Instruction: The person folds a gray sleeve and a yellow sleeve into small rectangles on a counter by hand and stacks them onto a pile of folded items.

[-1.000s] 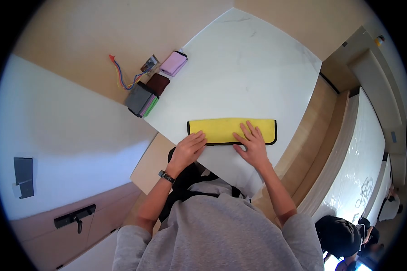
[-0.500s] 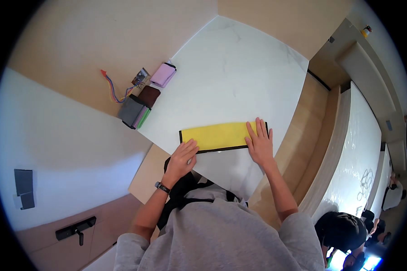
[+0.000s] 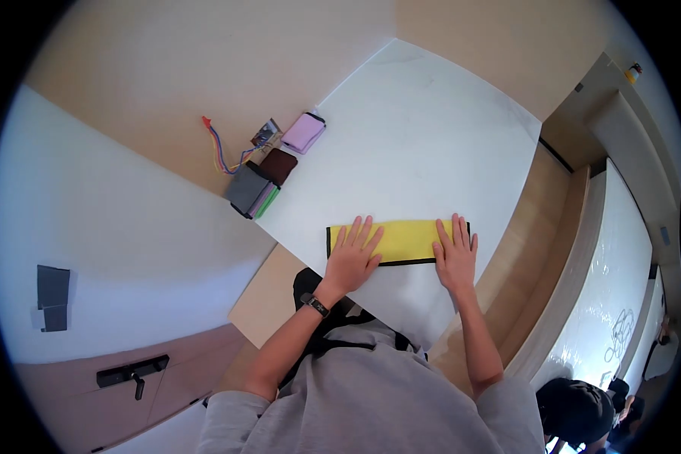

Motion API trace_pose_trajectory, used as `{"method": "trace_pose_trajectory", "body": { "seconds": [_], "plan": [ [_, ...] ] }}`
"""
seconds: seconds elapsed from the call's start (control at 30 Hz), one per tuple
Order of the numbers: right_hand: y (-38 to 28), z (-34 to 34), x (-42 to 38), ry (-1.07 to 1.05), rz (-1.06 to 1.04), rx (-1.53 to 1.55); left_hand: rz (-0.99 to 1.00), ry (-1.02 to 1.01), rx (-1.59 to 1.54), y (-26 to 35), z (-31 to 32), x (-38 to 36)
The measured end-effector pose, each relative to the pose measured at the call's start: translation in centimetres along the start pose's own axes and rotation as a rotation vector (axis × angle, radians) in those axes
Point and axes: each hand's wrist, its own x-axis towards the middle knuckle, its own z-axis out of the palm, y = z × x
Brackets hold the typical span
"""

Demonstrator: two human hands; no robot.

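A folded rectangular cloth of bright yellow fabric with black edging (image 3: pixel 408 244) lies flat on a white surface with a faint marble pattern (image 3: pixel 439 144), and its left end is near the edge of this surface. The person's left hand (image 3: pixel 350 259) rests on the left part of the cloth, palm down; its grip is spread, with the fingers apart and pointing to about twelve o'clock. The right hand (image 3: pixel 455 261) lies on the right end, its grip also spread, the thumb turned toward eleven o'clock. Between both hands, the middle of the cloth stays uncovered.

From the cloth, toward ten o'clock, a folded grey cloth with black edging (image 3: pixel 247 189) stands just beside a folded bright green cloth (image 3: pixel 268 203) and a folded dark maroon cloth (image 3: pixel 278 166). Between ten and eleven o'clock there is a folded lilac cloth with black edging (image 3: pixel 305 132). Near these are a small picture-like piece (image 3: pixel 265 132), too small to read, and thin strands of several colours.

A black wristband (image 3: pixel 315 304) is on the left wrist, at eight o'clock. Between four and five o'clock, well apart, another person in dark clothing (image 3: pixel 575 411) bends forward.
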Motion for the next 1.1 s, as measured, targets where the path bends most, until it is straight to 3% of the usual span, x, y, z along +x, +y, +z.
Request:
{"method": "trace_pose_trajectory", "body": {
  "seconds": [0.43,0.57,0.8,0.87,0.97,1.1],
  "plan": [
    [-0.7,0.0,1.1,-0.007,0.006,-0.030,-0.084,-0.042,0.028,-2.4,-1.4,-1.0],
    [-0.7,0.1,1.2,0.008,-0.004,-0.023,-0.133,-0.011,0.068,0.1,-1.3,0.7],
    [-0.1,0.5,0.9,0.069,-0.028,-0.061,-0.053,-0.034,0.029,0.6,0.1,1.3],
    [1.0,0.1,1.3,0.259,0.131,0.415,-0.065,-0.055,0.035,0.4,-0.1,1.1],
    [2.6,-1.6,2.5,0.158,0.281,0.329,-0.042,-0.078,0.049,0.0,-0.3,0.4],
    [2.1,-2.2,3.3,0.119,0.231,0.355,-0.022,-0.107,0.045,-0.9,-0.7,0.0]
  ]
}}
